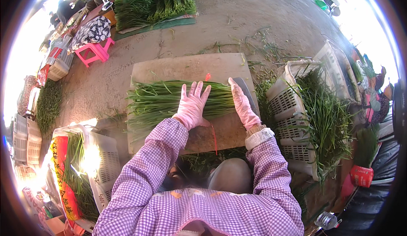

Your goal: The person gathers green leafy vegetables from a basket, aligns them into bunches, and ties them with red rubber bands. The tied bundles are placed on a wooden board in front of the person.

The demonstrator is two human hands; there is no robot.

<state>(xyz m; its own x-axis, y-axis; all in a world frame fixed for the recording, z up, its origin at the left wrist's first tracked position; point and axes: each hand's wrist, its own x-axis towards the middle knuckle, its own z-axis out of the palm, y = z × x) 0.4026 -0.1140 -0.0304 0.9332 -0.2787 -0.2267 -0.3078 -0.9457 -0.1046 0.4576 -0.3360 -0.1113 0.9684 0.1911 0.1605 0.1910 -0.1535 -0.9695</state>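
Observation:
A bunch of long green chives [155, 97] lies sideways across a wooden board [187, 65] in front of me. My left hand [191, 107], in a thin pink glove, rests on top of the bunch with its fingers spread. At the right end, my right hand [243, 104], gloved too, stands on edge against the pale stalk ends, its fingers straight. A red tie [215, 140] passes beneath the bunch and shows at the near and far sides. Just beyond the right hand is a dark grey panel [243, 88] on the board, partly hidden.
Chives fill a white plastic crate [286, 104] on the right and another crate [105, 159] at left. Farther off stand a pink stool [95, 53] and a large chive pile [152, 3]. Loose trimmings [267, 46] litter the floor. A person [376, 99] sits at far right.

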